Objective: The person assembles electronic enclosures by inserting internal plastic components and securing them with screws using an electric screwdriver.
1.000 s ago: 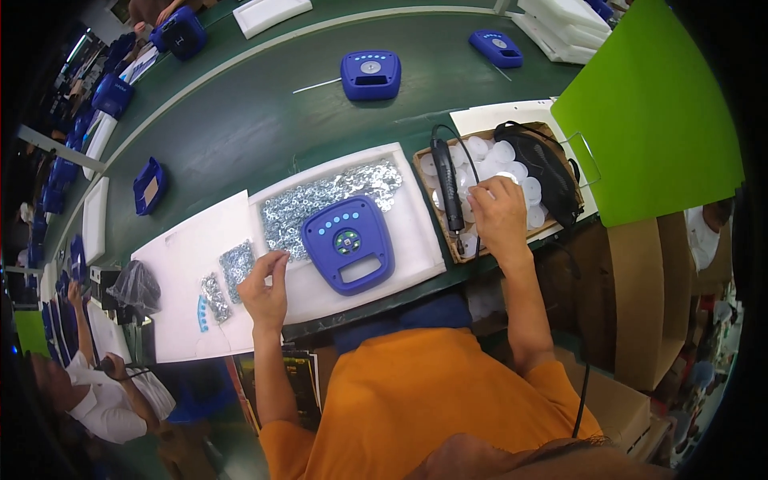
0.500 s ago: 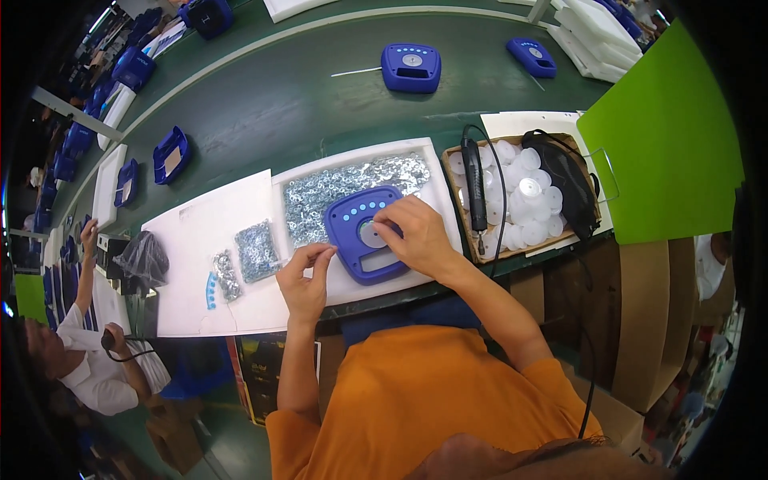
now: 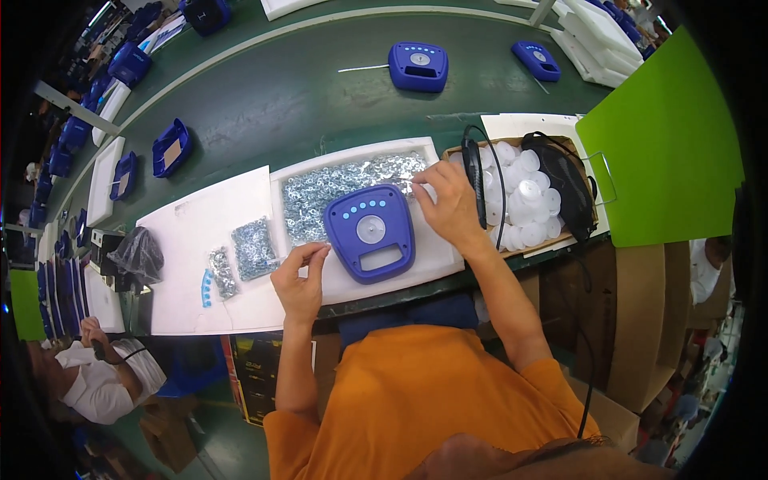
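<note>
i think a shiny bit [image 3: 316,194] is being picked, which calls for a careful pinch. left of the blue shell [image 3: 394,232] the left hand [image 3: 298,290] pinches tight, right of it the right hand [image 3: 454,206] has narrow fingers, holding what i can't tell. the shell sits on a white tray [image 3: 437,250] of shiny bits, with a box [image 3: 554,242] of white rounds [image 3: 526,194] to its right.

Printed lettering stands on the dark box [image 3: 262,380], located below and to the left of the left hand [image 3: 300,284]; its characters are small and indistinct. A single pale mark stands on the blue case [image 3: 206,16], well beyond and to the left of both hands. A second blue case [image 3: 130,64], farther left of the hands, carries a pale line of lettering, blurred and unreadable.
</note>
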A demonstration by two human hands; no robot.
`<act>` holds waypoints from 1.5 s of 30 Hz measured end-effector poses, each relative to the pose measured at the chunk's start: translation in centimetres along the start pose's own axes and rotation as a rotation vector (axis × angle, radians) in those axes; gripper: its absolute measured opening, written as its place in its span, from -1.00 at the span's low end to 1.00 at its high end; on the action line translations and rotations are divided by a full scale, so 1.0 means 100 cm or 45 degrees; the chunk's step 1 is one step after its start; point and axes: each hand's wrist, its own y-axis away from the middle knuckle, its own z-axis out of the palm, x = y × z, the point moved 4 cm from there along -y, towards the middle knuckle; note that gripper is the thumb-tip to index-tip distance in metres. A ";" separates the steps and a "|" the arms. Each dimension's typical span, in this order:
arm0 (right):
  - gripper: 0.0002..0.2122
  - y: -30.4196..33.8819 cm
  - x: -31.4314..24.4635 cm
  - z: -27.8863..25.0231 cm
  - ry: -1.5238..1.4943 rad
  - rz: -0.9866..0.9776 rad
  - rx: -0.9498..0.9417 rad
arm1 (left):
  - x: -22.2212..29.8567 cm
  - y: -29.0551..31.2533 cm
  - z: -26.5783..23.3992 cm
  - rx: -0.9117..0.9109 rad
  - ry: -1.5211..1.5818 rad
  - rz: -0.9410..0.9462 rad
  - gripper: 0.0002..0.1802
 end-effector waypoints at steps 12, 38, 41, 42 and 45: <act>-0.91 0.011 0.014 0.012 0.294 -0.196 -0.319 | -0.004 0.003 -0.001 -0.015 0.002 -0.054 -0.90; -0.85 0.028 -0.062 0.031 -0.006 -0.490 -0.226 | 0.021 -0.013 0.044 0.012 -0.277 0.372 -0.84; -0.86 0.027 -0.062 0.028 0.011 -0.566 -0.224 | 0.023 -0.016 0.049 -0.004 -0.278 0.400 -0.85; -0.85 0.027 -0.063 0.026 0.017 -0.625 -0.228 | 0.024 -0.017 0.052 -0.026 -0.286 0.417 -0.85; -0.87 0.024 -0.062 0.016 -0.028 -0.613 -0.181 | 0.025 -0.021 0.060 -0.077 -0.318 0.465 -0.83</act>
